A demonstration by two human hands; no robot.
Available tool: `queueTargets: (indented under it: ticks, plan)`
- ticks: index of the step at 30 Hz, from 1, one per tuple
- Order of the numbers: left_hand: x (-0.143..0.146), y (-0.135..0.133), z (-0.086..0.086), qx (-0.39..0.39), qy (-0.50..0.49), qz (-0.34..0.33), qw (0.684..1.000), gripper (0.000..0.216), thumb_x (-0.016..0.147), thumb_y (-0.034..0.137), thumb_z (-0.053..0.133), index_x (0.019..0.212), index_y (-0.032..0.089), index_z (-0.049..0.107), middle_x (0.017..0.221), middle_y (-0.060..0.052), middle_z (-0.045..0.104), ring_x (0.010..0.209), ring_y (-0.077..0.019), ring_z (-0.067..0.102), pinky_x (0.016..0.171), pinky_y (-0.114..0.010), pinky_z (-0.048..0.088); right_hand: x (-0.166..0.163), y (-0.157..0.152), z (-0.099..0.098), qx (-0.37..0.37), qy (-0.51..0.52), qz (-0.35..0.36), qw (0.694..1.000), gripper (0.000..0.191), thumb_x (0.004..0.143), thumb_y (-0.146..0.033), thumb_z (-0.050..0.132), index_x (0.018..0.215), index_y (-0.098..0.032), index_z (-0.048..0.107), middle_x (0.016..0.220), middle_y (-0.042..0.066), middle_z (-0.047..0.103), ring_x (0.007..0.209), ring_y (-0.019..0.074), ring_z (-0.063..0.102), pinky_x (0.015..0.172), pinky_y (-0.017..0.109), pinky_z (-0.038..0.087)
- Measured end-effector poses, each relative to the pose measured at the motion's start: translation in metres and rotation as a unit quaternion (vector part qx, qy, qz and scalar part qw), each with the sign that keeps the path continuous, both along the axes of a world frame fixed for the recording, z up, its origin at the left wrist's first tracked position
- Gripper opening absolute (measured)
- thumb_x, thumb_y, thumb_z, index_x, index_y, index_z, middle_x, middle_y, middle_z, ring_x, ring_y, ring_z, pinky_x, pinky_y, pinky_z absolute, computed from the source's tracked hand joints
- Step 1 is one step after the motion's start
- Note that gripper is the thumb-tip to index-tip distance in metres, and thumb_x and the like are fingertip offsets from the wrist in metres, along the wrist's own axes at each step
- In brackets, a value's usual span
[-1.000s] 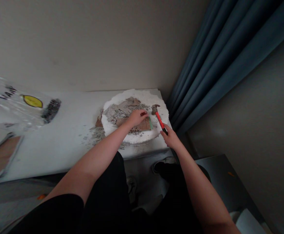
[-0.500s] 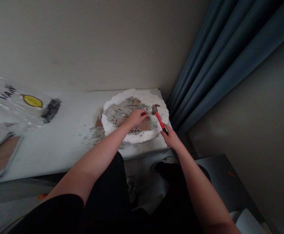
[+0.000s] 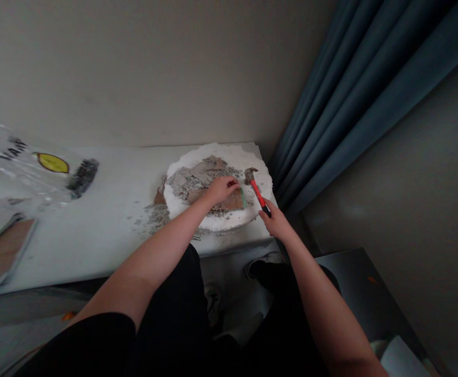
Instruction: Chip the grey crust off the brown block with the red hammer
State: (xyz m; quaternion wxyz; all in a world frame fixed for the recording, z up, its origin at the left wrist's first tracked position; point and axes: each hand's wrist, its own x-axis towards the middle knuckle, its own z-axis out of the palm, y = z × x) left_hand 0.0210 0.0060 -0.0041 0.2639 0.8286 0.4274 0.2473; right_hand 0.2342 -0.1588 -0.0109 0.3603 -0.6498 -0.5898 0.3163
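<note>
My right hand (image 3: 275, 219) is wrapped round the black grip of a claw hammer (image 3: 257, 191) with a red shaft. The hammer's head is over the right part of a round white pad (image 3: 216, 225). My left hand (image 3: 223, 188) is closed in a pinch above the pad; whatever sits between its fingertips is too small to make out. Below that hand lies a brown board (image 3: 229, 203) with a green strip (image 3: 243, 199) at its right end. Grey crumbled rubble (image 3: 191, 178) covers the left and back of the pad.
The pad rests on a white table (image 3: 111, 209) against a wall. Grey crumbs (image 3: 156, 215) are scattered left of the pad. A clear plastic bag (image 3: 52, 167) with a yellow mark and a brown panel (image 3: 7, 254) are at the left. Blue curtains (image 3: 354, 94) hang at the right.
</note>
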Motion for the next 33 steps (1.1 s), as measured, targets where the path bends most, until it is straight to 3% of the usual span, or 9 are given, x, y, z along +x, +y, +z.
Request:
queueTargets:
  ticks: [6,11,16,22,33]
  plan:
    - [0.000,-0.001,-0.001,0.005,-0.004,-0.006,1.000,0.028,0.092,0.042,0.059,0.090,0.019,0.075,0.087,-0.006,0.077,0.084,-0.0223,0.069,0.082,-0.034,0.052,0.000,0.001,0.005,0.008,-0.015,0.006,1.000,0.057,0.093,-0.029,0.058,0.150,-0.022,0.057,0.136,0.012,0.071,0.124,0.0288,0.068,0.106,0.048,0.055]
    - [0.002,-0.001,-0.001,0.036,0.009,-0.008,0.999,0.025,0.092,0.038,0.059,0.089,0.018,0.074,0.095,-0.008,0.075,0.088,-0.0219,0.067,0.088,-0.036,0.052,-0.005,-0.005,0.032,0.025,-0.051,-0.005,0.998,0.057,0.094,-0.030,0.058,0.150,-0.021,0.058,0.134,0.014,0.072,0.115,0.0321,0.072,0.104,0.052,0.055]
    - [0.002,0.001,-0.001,0.035,0.007,0.000,0.999,0.021,0.089,0.035,0.063,0.088,0.017,0.074,0.103,-0.011,0.072,0.088,-0.0215,0.066,0.088,-0.037,0.053,-0.013,-0.016,0.058,0.081,-0.027,0.015,0.996,0.060,0.099,-0.032,0.054,0.158,-0.023,0.049,0.150,0.010,0.062,0.138,0.0313,0.059,0.112,0.048,0.051]
    - [0.002,0.001,0.000,0.020,0.021,0.012,1.000,0.019,0.089,0.032,0.063,0.086,0.017,0.074,0.099,-0.011,0.073,0.090,-0.0230,0.066,0.090,-0.037,0.053,-0.025,-0.030,0.060,0.033,-0.041,0.038,0.998,0.061,0.098,-0.028,0.055,0.158,-0.024,0.050,0.140,0.013,0.069,0.133,0.0353,0.062,0.112,0.054,0.049]
    - [0.002,0.002,-0.005,0.025,0.003,-0.008,1.000,0.025,0.092,0.038,0.062,0.086,0.016,0.073,0.097,-0.011,0.072,0.083,-0.0206,0.063,0.083,-0.035,0.052,-0.031,-0.024,0.071,0.041,-0.034,0.047,0.997,0.062,0.101,-0.030,0.052,0.162,-0.025,0.044,0.140,0.012,0.069,0.133,0.0351,0.063,0.110,0.052,0.051]
